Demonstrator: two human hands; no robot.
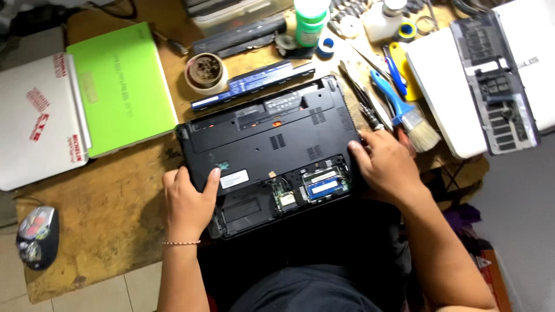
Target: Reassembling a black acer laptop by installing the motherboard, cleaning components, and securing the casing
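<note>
Black laptop (272, 144): underside up, near tabletop (104, 231) edge; cover off, battery out.
Left hand (188, 205): gripping near-left corner.
Right hand (384, 164): gripping right edge.

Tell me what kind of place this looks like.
Likely an electronics repair bench: a black laptop lies upside down with its bottom cover off, held by the left hand and right hand, beside a removed battery and brush.

the left hand (188, 199) covers the black laptop's (272, 144) corner; the white laptop (520, 34) runs off-frame.
</note>
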